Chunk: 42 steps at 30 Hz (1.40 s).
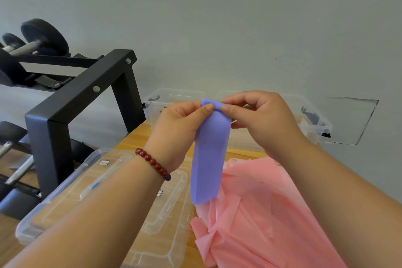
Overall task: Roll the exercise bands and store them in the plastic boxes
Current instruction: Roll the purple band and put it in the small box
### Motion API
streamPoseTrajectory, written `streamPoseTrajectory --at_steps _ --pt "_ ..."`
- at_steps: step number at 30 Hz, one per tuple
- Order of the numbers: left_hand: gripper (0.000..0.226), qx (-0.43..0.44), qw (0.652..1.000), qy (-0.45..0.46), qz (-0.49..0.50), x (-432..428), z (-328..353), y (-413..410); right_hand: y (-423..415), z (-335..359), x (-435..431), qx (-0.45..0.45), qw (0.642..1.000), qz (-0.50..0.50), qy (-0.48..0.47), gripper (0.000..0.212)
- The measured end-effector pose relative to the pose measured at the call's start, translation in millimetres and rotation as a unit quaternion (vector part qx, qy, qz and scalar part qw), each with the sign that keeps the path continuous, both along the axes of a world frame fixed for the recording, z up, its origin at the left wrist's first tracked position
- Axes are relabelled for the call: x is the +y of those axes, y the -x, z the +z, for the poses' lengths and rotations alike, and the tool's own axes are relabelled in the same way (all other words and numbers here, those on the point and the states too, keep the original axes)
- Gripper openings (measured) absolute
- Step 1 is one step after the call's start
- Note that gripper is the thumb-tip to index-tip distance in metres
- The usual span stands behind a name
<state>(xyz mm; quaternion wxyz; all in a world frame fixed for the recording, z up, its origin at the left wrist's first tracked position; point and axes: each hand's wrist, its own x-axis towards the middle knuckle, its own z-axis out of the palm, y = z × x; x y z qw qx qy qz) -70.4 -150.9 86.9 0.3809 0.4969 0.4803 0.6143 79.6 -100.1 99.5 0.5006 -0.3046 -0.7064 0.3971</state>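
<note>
A purple exercise band (pixel 210 159) hangs down in the air over the wooden table (pixel 139 137). My left hand (pixel 180 128) and my right hand (pixel 258 119) both pinch its top end, which is folded over into a small roll between thumbs and fingers. Below lies a loose heap of pink exercise bands (pixel 261 213). Two clear plastic boxes stand open at the back, one on the left (pixel 165 98) and one on the right (pixel 313 119), partly hidden behind my hands.
Two clear box lids (pixel 104 185) lie on the table's left side under my left forearm. A black dumbbell rack (pixel 71 102) with dumbbells (pixel 41 37) stands close on the left. A grey wall rises behind the table.
</note>
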Motion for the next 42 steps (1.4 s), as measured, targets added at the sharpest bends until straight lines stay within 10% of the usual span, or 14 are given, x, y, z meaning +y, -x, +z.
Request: streamPoseTrajectory --at_steps 42 --pt "0.027 -0.056 0.998 0.03 -0.025 -6 -1 -7 4 -4 -1 0.009 0.99 -0.035 -0.135 0.032"
